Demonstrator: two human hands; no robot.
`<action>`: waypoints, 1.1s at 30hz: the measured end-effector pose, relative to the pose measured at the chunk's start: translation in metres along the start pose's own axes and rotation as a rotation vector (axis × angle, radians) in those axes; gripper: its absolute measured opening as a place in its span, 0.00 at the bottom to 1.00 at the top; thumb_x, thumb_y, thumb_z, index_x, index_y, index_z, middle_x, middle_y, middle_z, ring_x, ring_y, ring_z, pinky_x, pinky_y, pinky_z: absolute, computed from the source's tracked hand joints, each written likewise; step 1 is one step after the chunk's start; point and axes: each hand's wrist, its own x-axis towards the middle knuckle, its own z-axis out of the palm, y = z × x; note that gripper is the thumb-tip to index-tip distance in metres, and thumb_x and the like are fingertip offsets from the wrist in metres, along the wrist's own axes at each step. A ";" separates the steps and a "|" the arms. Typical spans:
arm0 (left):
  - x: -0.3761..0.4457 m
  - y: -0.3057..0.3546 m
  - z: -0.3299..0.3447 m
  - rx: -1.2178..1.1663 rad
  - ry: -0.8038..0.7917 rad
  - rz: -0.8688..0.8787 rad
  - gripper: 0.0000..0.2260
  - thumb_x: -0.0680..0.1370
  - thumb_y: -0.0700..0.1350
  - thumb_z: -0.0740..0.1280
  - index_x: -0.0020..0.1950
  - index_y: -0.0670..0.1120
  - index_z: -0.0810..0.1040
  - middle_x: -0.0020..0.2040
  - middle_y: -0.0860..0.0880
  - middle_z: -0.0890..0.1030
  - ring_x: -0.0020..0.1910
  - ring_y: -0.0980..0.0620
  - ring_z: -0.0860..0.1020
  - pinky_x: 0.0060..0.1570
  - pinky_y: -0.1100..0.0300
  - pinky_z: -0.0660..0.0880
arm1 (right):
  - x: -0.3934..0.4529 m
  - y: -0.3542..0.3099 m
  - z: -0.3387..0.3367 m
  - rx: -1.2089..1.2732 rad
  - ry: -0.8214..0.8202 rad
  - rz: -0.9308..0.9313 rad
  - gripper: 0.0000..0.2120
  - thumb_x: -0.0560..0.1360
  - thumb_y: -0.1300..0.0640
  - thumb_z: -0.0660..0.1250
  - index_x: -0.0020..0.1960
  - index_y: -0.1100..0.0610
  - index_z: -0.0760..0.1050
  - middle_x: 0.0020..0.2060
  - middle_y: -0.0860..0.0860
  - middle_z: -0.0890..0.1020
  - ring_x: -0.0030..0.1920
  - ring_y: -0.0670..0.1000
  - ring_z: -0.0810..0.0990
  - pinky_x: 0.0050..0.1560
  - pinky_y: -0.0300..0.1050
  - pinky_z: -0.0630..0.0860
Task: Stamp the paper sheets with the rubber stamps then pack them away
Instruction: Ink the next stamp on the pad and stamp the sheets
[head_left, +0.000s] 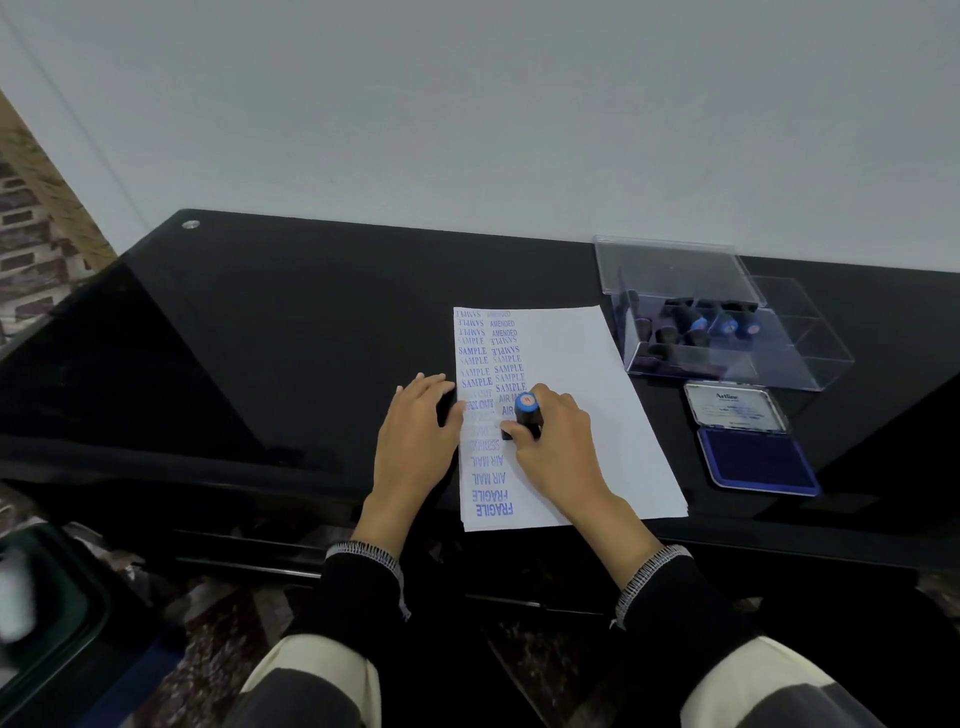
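A white paper sheet (582, 395) lies on the black table (311, 332), its left part covered with two columns of blue stamped words. My right hand (561, 452) grips a black rubber stamp (527, 415) with a blue cap and holds it upright with its base down on the sheet beside the second column. My left hand (415, 441) lies flat, fingers straight, pressing the sheet's left edge. An open blue ink pad (753, 457) sits to the right of the paper. Behind it a clear plastic box (727, 364) holds several more stamps (696, 322).
The box's clear lid (670, 270) leans up at the back against the pale wall (467, 104). The table's front edge runs just below the paper. My knees fill the bottom of the view, and a dark object (47, 613) stands on the floor at the left.
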 end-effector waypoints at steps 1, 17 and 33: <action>0.000 0.000 0.000 -0.001 0.000 -0.001 0.18 0.81 0.51 0.62 0.68 0.47 0.73 0.70 0.52 0.71 0.74 0.55 0.60 0.73 0.55 0.55 | 0.001 0.000 0.000 -0.001 -0.010 0.006 0.15 0.73 0.59 0.69 0.41 0.55 0.61 0.33 0.41 0.65 0.40 0.50 0.65 0.35 0.33 0.60; -0.001 0.001 -0.001 -0.001 0.003 0.003 0.18 0.81 0.51 0.61 0.68 0.46 0.73 0.70 0.52 0.71 0.74 0.55 0.61 0.74 0.55 0.56 | -0.003 0.000 0.000 0.037 0.004 0.026 0.13 0.74 0.58 0.70 0.43 0.54 0.63 0.39 0.47 0.70 0.42 0.49 0.67 0.36 0.32 0.61; 0.001 0.003 -0.004 -0.011 0.029 0.009 0.13 0.79 0.50 0.64 0.61 0.49 0.78 0.67 0.54 0.74 0.70 0.56 0.65 0.71 0.54 0.59 | 0.008 0.004 -0.011 0.162 -0.074 0.139 0.17 0.71 0.54 0.73 0.35 0.47 0.64 0.33 0.46 0.75 0.36 0.49 0.72 0.35 0.34 0.66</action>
